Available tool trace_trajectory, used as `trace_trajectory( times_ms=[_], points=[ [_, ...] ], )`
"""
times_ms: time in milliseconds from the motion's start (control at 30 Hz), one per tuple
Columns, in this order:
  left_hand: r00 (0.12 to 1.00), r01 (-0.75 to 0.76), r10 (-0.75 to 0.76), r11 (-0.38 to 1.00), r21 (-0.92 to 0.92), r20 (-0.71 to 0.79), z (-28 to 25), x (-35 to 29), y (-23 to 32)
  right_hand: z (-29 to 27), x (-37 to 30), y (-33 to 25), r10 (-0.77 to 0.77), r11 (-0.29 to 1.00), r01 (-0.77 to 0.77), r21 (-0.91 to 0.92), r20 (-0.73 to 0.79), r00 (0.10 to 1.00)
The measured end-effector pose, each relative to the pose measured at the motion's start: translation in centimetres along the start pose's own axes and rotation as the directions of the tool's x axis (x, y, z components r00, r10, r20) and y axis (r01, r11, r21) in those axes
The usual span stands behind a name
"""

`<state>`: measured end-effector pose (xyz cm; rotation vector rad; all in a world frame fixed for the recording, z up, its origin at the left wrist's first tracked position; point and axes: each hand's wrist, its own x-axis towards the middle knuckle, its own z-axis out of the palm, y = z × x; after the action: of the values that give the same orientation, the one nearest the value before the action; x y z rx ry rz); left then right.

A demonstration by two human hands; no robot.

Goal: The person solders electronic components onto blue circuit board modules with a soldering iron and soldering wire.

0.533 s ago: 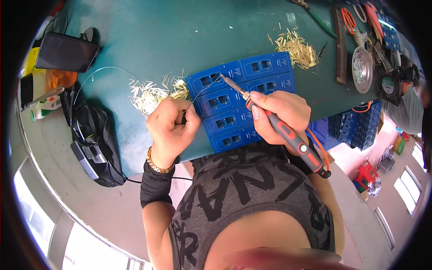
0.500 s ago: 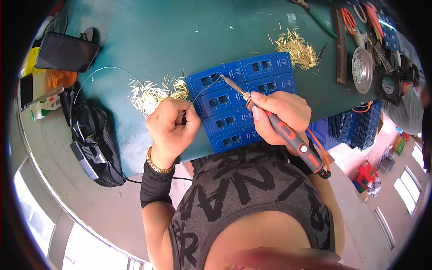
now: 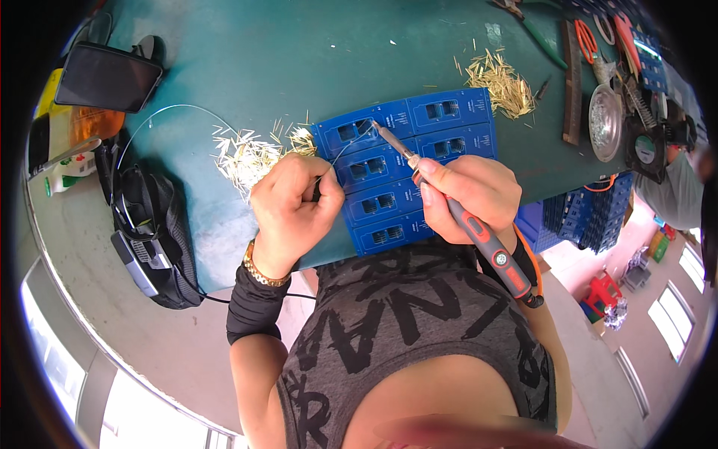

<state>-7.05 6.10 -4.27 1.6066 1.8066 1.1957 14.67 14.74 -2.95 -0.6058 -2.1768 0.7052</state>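
Observation:
In front of me a blue circuit board panel (image 3: pixel 383 164) lies on the green table, split into several sections with dark rectangular cutouts. My right hand (image 3: pixel 471 196) grips a grey and red soldering iron (image 3: pixel 479 232). The iron's tip meets the panel beside the upper left cutout. Pinched in my left hand (image 3: pixel 296 213) is a thin length of solder wire (image 3: pixel 353 144), its end reaching the iron's tip. The rest of the wire loops behind the left hand toward a black bag-like thing. My left fingers hide part of the panel's left edge.
Piles of thin gold pins lie left of the panel (image 3: pixel 247 161) and beyond its right corner (image 3: pixel 502 84). A phone (image 3: pixel 109 76) stands at the far left. Green-handled pliers (image 3: pixel 543 41), a metal dish (image 3: pixel 605 122) and a small fan (image 3: pixel 645 146) sit right. Stacked blue boards (image 3: pixel 591 213) stand below.
The view has shifted slightly. Both hands stay over the panel, with the soldering iron and wire still meeting at the upper left cutout; the left hand has edged a little right.

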Motion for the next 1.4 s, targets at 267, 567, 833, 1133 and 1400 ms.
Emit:
trace_trajectory(
  times_ms=[267,567,833,1133,1400],
  points=[
    [0.998,0.054,-0.053,0.994,-0.090,0.021,-0.4,-0.5,-0.6,-0.4,-0.2,-0.8,0.069,0.997,-0.069,0.023,-0.038,0.997],
    [0.998,0.048,-0.045,0.994,-0.099,0.033,-0.5,-0.4,-0.6,-0.2,-0.3,-1.4,0.046,0.999,-0.047,-0.002,-0.048,0.998],
    [0.998,0.036,-0.032,0.996,-0.086,0.051,-0.1,-0.4,-0.5,0.5,-0.4,-1.4,0.042,0.999,-0.042,-0.023,-0.003,0.999],
    [0.997,0.049,-0.053,0.996,-0.071,-0.057,-0.6,-0.4,-0.6,0.2,0.2,-1.6,0.050,0.999,-0.050,-0.014,-0.044,0.998],
    [0.995,0.065,-0.069,0.996,-0.060,-0.066,-0.4,-0.4,-0.8,1.9,0.8,-1.7,0.038,0.999,-0.038,0.001,-0.081,0.996]
  ],
)
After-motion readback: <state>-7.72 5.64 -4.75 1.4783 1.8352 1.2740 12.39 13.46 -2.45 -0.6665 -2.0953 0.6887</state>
